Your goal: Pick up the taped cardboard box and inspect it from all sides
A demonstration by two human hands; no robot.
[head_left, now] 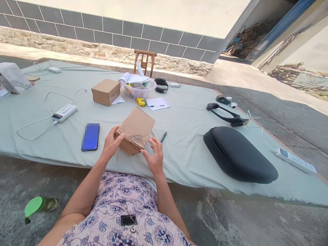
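A small brown cardboard box (138, 124) is tilted above the near edge of the table, with dark scribbled lines along its front top edge. My left hand (112, 142) grips its left side, the thumb lying over the front edge. At the box's right corner, my right hand (154, 153) holds it lightly between thumb and fingertips, the other fingers curled loosely. A dark pen (163, 137) lies on the cloth just beyond my right hand. To the left of my left hand rests a phone (91, 137) with a blue screen.
Another cardboard box (106, 92), a basin (139, 90) of odds and ends, a yellow tape measure (141, 102) and paper (158, 103) stand farther back. A black case (239, 155) and black headset frame (228, 115) lie right. A corded power bank (64, 112) lies left.
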